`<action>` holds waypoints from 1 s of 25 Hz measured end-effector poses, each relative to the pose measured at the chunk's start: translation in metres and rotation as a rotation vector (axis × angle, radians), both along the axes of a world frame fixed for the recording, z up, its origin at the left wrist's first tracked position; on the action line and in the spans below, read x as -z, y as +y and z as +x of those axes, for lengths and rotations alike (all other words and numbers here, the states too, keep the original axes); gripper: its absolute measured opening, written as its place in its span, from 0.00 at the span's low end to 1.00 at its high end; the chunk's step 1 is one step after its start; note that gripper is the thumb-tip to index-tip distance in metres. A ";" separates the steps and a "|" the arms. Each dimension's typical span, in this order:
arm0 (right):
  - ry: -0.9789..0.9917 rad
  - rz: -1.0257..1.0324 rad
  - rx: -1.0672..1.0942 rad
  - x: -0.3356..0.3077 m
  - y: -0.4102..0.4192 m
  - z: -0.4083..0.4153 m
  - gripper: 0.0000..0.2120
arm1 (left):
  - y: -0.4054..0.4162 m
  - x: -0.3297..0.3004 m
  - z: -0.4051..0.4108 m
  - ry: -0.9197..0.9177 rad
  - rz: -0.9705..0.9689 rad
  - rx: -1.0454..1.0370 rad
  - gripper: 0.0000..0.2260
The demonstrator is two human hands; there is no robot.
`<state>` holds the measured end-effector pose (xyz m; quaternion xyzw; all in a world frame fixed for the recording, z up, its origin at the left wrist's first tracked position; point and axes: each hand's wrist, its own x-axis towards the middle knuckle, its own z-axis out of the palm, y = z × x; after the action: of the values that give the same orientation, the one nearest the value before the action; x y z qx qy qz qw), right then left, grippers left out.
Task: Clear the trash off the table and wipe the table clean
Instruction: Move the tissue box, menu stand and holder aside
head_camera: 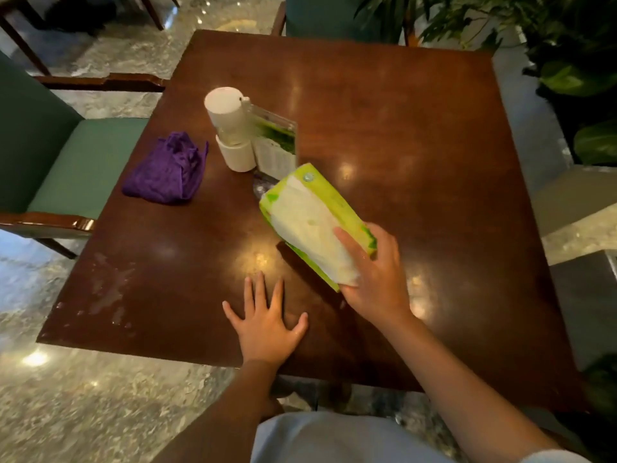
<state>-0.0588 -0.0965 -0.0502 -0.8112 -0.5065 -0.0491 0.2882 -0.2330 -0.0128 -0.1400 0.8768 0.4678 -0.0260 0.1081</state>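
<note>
My right hand (374, 279) grips the near end of a green tissue pack (310, 215) with white tissues showing, holding it tilted just above the dark wooden table (400, 135). My left hand (267, 322) lies flat on the table near the front edge, fingers spread, holding nothing. A crumpled purple cloth (167, 170) lies on the left part of the table. Whitish smears (110, 289) mark the table's near left corner. A small shiny wrapper (258, 187) lies just behind the tissue pack, partly hidden by it.
A white cylindrical dispenser (230, 128) and a clear acrylic menu stand (275, 142) stand together mid-table. A green-cushioned chair (66, 162) is at the left, another chair (320, 15) at the far side. Leafy plants (567, 61) crowd the right.
</note>
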 end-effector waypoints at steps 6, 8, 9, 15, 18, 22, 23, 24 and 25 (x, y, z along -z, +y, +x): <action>-0.006 -0.006 0.400 0.019 -0.091 0.055 0.33 | 0.002 0.001 0.000 0.016 0.000 0.008 0.38; -0.001 0.003 0.555 0.015 -0.100 0.078 0.34 | 0.001 -0.001 0.002 0.020 0.000 0.006 0.38; -0.005 0.007 0.605 0.014 -0.101 0.087 0.34 | 0.000 -0.002 0.003 0.023 -0.001 0.008 0.38; 0.161 -0.260 0.766 0.025 -0.079 0.132 0.43 | 0.001 -0.002 0.004 0.030 -0.018 0.008 0.38; 0.013 -0.442 0.659 0.036 -0.077 0.131 0.47 | 0.001 -0.003 0.003 0.028 -0.028 0.014 0.38; -0.011 -0.530 0.592 0.045 -0.078 0.134 0.43 | 0.002 -0.002 0.002 0.007 -0.034 0.009 0.38; -0.005 -0.531 0.598 0.045 -0.077 0.138 0.42 | 0.001 -0.002 0.003 0.003 -0.034 0.009 0.38; 0.001 -0.528 0.591 0.044 -0.075 0.141 0.42 | 0.001 -0.002 0.003 -0.001 -0.032 0.008 0.38; 0.005 -0.526 0.574 0.042 -0.074 0.145 0.41 | 0.001 -0.002 0.003 -0.005 -0.029 0.008 0.38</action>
<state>0.0864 -0.1702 -0.0925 -0.9662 -0.2534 0.0057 0.0463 -0.2298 -0.0115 -0.1385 0.8770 0.4638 -0.0310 0.1216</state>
